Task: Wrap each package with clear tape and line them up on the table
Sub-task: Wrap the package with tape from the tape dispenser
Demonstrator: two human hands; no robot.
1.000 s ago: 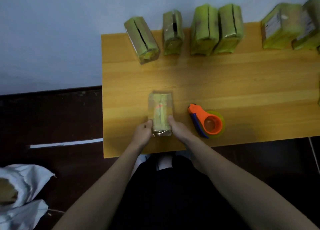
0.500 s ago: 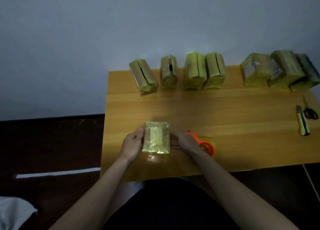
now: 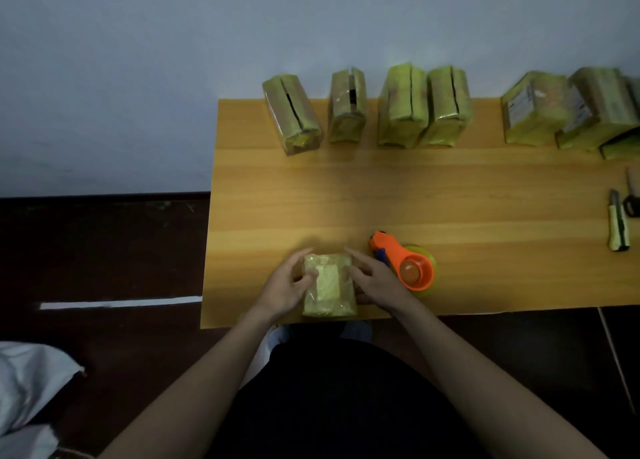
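Both hands are on it, left hand (image 3: 285, 285) and right hand (image 3: 379, 282) pressing the sides of the package (image 3: 329, 285) at the near edge of the table (image 3: 450, 199), tape dispenser (image 3: 405, 264) just beside the right, taped packages (image 3: 401, 107) lined along the back.

My wooden table (image 3: 485, 195) carries a row of wrapped packages (image 3: 401, 107) along its far edge. Near me lie one package (image 3: 329, 285) and an orange tape dispenser (image 3: 408, 268); a utility knife (image 3: 618, 228) and scissors (image 3: 632, 199) lie at right.
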